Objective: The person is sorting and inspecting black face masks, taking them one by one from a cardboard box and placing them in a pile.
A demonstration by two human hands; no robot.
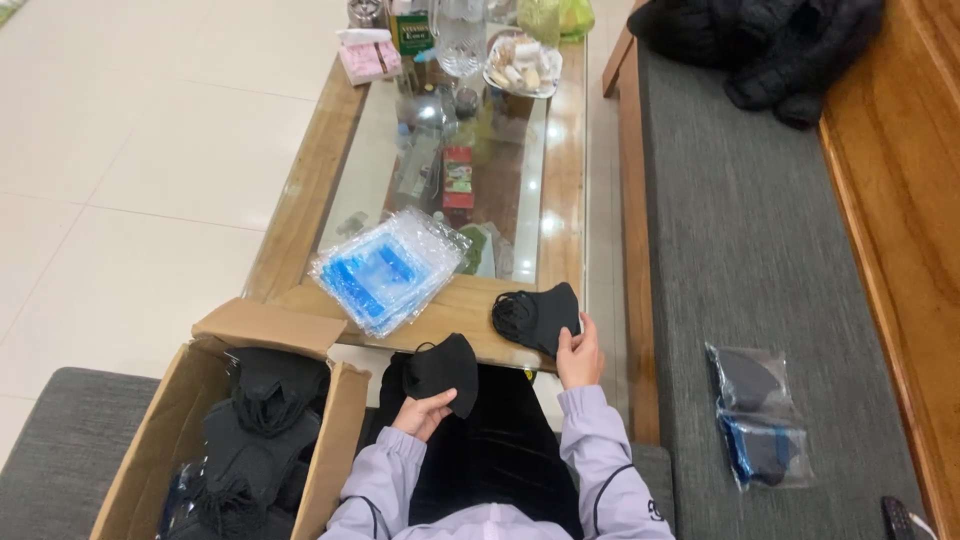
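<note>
My left hand (422, 412) holds a folded black face mask (443, 370) over my lap. My right hand (578, 352) grips the edge of another black mask (540, 315), which lies on the near end of the wooden, glass-topped coffee table (300, 200) with its ear loops bunched at its left. A stack of clear plastic bags with blue print (388, 270) rests on the table just left of that mask.
An open cardboard box (345, 420) full of black masks (262, 420) stands at my left. Two bagged masks (755, 415) lie on the grey bench cushion (760, 240) to my right, dark clothing (770, 45) beyond. Cups, a plate and packets crowd the table's far end.
</note>
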